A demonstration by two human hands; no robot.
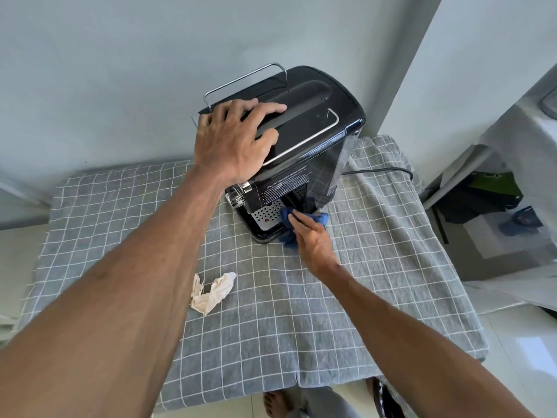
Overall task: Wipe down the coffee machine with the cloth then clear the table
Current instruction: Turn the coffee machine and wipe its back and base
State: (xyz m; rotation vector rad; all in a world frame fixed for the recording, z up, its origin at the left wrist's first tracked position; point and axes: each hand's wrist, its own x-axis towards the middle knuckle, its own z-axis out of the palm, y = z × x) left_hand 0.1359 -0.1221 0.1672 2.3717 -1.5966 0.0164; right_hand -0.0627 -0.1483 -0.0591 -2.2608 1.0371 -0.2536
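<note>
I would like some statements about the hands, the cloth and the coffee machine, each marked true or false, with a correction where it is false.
1. The left hand rests on top of the coffee machine. True.
2. The right hand presses a blue cloth at the base of the machine, by the drip tray. True.
3. The crumpled tissue lies inside the drip tray. False: it lies on the checked tablecloth, in front of the machine and apart from it.
4. The cloth is white. False: it is blue; the white thing is the tissue.
5. A black power cord lies on the tablecloth to the machine's right. True.
</note>
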